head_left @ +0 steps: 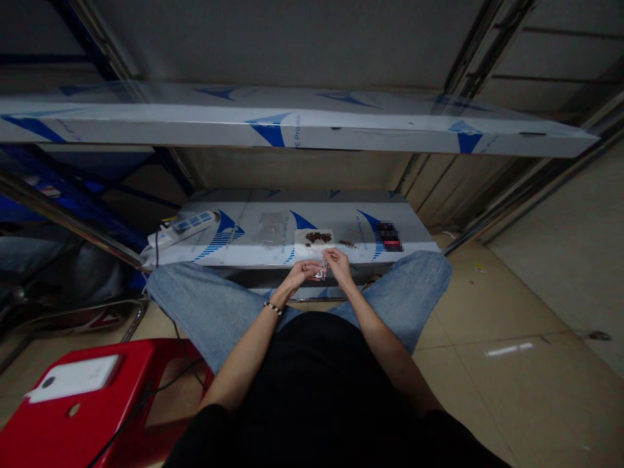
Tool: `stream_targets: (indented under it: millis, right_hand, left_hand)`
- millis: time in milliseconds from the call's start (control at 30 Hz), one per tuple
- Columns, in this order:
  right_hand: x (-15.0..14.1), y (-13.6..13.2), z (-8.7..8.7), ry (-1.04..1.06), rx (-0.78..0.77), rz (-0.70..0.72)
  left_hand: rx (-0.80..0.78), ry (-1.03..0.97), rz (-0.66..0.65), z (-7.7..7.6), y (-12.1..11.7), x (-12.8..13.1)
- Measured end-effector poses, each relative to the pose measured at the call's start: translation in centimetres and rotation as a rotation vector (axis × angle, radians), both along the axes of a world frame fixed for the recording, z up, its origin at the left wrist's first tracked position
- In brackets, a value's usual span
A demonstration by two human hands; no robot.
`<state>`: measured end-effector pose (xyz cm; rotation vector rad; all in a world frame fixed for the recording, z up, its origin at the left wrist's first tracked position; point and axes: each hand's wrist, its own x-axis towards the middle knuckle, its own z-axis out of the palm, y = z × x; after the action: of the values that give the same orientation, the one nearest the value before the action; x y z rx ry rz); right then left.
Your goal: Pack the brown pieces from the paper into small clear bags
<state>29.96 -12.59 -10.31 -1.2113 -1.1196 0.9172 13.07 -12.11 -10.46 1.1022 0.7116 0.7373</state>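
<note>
In front of my lap, my left hand (303,269) is closed on one side of a small clear plastic bag (320,272). The fingertips of my right hand (337,261) pinch the bag's upper part. Something reddish shows in the bag, too small to make out. Just beyond my hands, a white tray (301,242) lies on the shelf, bearing a heap of small dark brown pieces (318,238). A few more small dark pieces (348,244) lie on the shelf to the right of it. Left of the tray are crumpled clear plastic bags (272,229).
The low shelf (248,252) is wrapped in printed film, and an upper shelf (341,130) runs above it. A white power strip (188,227) sits at the left end, a blurred-out dark item (389,237) at the right. A red stool (43,429) holds a white device (75,378).
</note>
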Motion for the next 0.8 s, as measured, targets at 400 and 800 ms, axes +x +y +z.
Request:
stream_targets:
  millis: [400,800]
  right_hand:
    - [-0.6,-0.1,-0.9,0.073,-0.120,0.114]
    - [-0.2,0.0,-1.4,0.147,-0.190,0.080]
  left_hand:
    - [0.214,0.138,0.384,-0.1,1.0,-0.5]
    - [0.170,0.113,0.370,0.2,0.7,-0.4]
